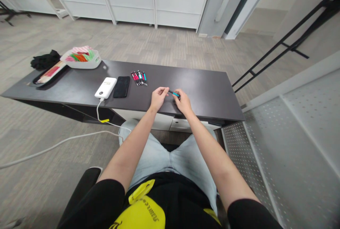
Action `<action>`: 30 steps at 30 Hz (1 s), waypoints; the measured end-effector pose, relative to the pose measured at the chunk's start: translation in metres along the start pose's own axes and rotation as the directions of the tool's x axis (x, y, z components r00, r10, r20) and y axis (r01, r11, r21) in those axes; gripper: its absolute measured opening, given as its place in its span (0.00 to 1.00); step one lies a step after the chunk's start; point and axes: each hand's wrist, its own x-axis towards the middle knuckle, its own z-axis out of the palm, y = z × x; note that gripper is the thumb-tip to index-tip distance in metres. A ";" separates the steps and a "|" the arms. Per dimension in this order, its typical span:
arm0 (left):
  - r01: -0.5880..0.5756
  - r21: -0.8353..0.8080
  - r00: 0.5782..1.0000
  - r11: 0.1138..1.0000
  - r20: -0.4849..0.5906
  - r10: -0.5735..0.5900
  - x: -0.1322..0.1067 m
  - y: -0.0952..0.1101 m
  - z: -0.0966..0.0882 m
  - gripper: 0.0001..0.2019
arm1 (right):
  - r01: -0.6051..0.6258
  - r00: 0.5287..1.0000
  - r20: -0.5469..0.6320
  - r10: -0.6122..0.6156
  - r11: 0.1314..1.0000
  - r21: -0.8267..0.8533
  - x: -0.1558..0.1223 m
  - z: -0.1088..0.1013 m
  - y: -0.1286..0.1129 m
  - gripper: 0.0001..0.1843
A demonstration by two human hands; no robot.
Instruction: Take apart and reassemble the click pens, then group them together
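Note:
A black and blue pen (175, 94) is held between my two hands just above the dark tabletop (207, 83). My left hand (158, 98) pinches its dark end with thumb and fingertips. Around the blue part, the fingers of my right hand (183, 102) are closed and hide some of the barrel. To the left of my hands lies a row of several pens (139, 78), in pink, blue and black with silvery parts.
A black phone (121, 87) lies beside a white power bank (105, 88), whose white cable (98, 110) hangs over the front edge. Further left are a white basket (85, 65) of colourful items, a black tray (42, 84) and black cloth (45, 60). A perforated panel (265, 144) stands at right.

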 end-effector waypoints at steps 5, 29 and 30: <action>-0.028 -0.019 1.000 0.999 -0.005 0.028 0.001 -0.003 0.000 0.20 | 0.007 1.000 0.011 -0.007 1.000 -0.031 0.001 0.002 0.003 0.11; -0.125 0.645 0.992 0.754 0.069 0.105 0.062 0.006 -0.049 0.07 | -0.039 0.993 -0.111 0.045 0.998 0.057 0.006 0.006 0.008 0.07; -0.124 0.659 0.992 0.742 0.076 0.098 0.064 0.005 -0.049 0.06 | -0.037 0.993 -0.110 0.043 0.997 0.063 0.006 0.007 0.009 0.07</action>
